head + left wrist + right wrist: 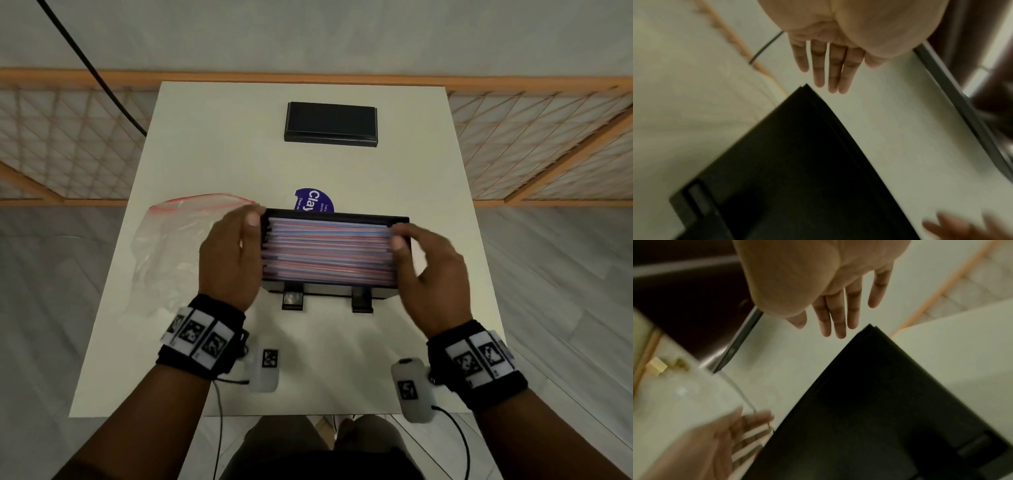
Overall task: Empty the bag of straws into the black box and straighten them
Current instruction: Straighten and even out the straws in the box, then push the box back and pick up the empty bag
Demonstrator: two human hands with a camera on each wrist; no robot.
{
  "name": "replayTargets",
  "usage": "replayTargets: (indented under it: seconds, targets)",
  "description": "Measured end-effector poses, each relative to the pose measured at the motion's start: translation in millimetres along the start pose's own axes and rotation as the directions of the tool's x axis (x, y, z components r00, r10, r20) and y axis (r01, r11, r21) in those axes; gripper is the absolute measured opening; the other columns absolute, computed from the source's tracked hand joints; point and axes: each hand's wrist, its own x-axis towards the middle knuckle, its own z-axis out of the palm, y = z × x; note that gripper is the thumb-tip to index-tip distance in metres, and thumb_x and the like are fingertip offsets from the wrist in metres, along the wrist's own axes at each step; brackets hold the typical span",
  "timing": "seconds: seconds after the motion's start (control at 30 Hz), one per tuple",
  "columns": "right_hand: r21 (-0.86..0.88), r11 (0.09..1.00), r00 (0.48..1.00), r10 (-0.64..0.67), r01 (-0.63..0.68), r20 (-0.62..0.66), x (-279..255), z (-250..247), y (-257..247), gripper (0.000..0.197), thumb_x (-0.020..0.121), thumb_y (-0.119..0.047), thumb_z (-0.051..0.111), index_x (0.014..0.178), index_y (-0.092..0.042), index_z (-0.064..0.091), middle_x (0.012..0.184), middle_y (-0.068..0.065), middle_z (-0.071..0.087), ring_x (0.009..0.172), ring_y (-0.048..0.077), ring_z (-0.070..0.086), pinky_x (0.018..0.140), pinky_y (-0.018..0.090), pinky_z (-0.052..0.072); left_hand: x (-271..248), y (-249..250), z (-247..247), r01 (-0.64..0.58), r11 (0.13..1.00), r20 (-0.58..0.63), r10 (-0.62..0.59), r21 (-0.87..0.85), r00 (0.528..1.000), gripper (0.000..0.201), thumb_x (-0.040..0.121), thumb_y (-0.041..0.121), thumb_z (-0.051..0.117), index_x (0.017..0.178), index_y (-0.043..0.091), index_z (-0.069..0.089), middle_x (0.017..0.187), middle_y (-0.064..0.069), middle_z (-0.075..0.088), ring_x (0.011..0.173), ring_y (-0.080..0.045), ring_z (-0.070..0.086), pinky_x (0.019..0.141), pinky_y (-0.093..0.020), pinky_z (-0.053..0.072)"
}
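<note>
The black box (pixel 335 216) stands at the table's middle, filled with pink, blue and white straws (pixel 329 253) lying lengthwise, side by side. My left hand (pixel 236 246) is at the box's left end, thumb by its far left corner. My right hand (pixel 428 270) is at the right end, thumb against the straw tips. In the left wrist view the left fingers (pixel 828 69) are straight beside the box's dark wall (pixel 797 162). The right wrist view shows the right fingers (pixel 838 316) straight too, next to the box (pixel 869 402). Neither hand holds anything. The empty clear bag (pixel 171 246) lies to the left.
A black lid (pixel 331 123) lies at the table's far side. A purple round sticker (pixel 313 200) shows behind the box. Two latches (pixel 293 299) hang off the box's near wall. Wooden lattice panels (pixel 68 144) flank the white table (pixel 342 359).
</note>
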Motion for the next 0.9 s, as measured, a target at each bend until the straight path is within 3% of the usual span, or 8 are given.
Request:
replayTargets:
  seconds: [0.07,0.13,0.2,0.23,0.3,0.57,0.83,0.9]
  targets:
    - [0.154,0.978,0.985,0.156,-0.144,-0.070,5,1,4,0.026,0.103,-0.034,0.051,0.122,-0.024,0.065,0.121,-0.007,0.066,0.114,0.011,0.058,0.099,0.042,0.050,5,-4,4,0.113,0.979,0.022,-0.111,-0.171,0.994,0.041,0.110,0.032,0.034,0.128,0.017,0.067,0.131,0.003,0.068,0.120,-0.001,0.059,0.106,-0.019,0.043]
    - [0.185,0.972,0.986,0.156,-0.144,-0.053,12,9,13,0.031,0.104,-0.029,0.050,0.133,-0.018,0.057,0.136,0.002,0.055,0.128,0.015,0.050,0.110,0.043,0.043,8,-10,11,0.186,0.944,0.137,-0.153,-0.272,0.979,0.043,0.110,0.034,0.031,0.137,0.020,0.061,0.141,0.006,0.061,0.126,0.010,0.052,0.110,-0.010,0.036]
    - [0.170,0.972,0.985,0.148,-0.162,0.091,17,18,18,0.045,0.105,-0.032,0.047,0.147,-0.016,0.043,0.153,0.007,0.041,0.138,0.010,0.038,0.116,0.018,0.033,7,-15,19,0.310,0.894,0.289,-0.219,-0.325,0.932,0.047,0.110,0.042,0.027,0.146,0.027,0.053,0.149,0.008,0.054,0.134,0.005,0.049,0.117,-0.016,0.034]
    - [0.167,0.964,0.967,0.176,-0.207,0.183,18,23,18,0.051,0.106,-0.035,0.044,0.153,-0.017,0.036,0.158,0.005,0.036,0.138,0.005,0.033,0.109,-0.001,0.026,5,-19,22,0.357,0.869,0.336,-0.243,-0.341,0.910,0.050,0.108,0.048,0.025,0.148,0.031,0.050,0.151,0.009,0.053,0.137,-0.002,0.049,0.120,-0.026,0.036]
    - [0.156,0.957,0.944,0.197,-0.244,0.265,21,31,19,0.056,0.107,-0.037,0.041,0.157,-0.016,0.028,0.161,0.003,0.032,0.133,0.000,0.030,0.092,-0.015,0.017,1,-25,28,0.371,0.858,0.348,-0.247,-0.355,0.905,0.056,0.102,0.061,0.024,0.148,0.037,0.046,0.151,0.009,0.053,0.140,-0.010,0.050,0.120,-0.042,0.039]
    - [0.148,0.967,0.961,0.174,-0.209,0.217,36,43,18,0.052,0.107,-0.039,0.037,0.155,-0.018,0.033,0.158,0.001,0.039,0.129,-0.002,0.034,0.087,-0.015,0.019,0,-30,30,0.402,0.832,0.323,-0.287,-0.383,0.902,0.065,0.097,0.067,0.021,0.152,0.038,0.039,0.154,0.009,0.048,0.142,-0.013,0.047,0.120,-0.046,0.039]
    - [0.151,0.970,0.964,0.157,-0.192,0.213,30,43,18,0.053,0.108,-0.037,0.037,0.156,-0.015,0.032,0.158,0.004,0.038,0.129,0.000,0.034,0.089,-0.015,0.019,1,-32,28,0.406,0.839,0.333,-0.290,-0.363,0.897,0.062,0.098,0.067,0.021,0.150,0.041,0.041,0.153,0.010,0.050,0.140,-0.012,0.049,0.118,-0.046,0.041]
    - [0.147,0.972,0.960,0.147,-0.185,0.237,31,40,18,0.054,0.107,-0.038,0.037,0.156,-0.015,0.031,0.159,0.004,0.037,0.132,0.002,0.035,0.096,-0.009,0.020,1,-28,26,0.385,0.862,0.333,-0.276,-0.331,0.902,0.062,0.099,0.066,0.022,0.152,0.039,0.039,0.156,0.010,0.047,0.143,-0.010,0.046,0.121,-0.043,0.038]
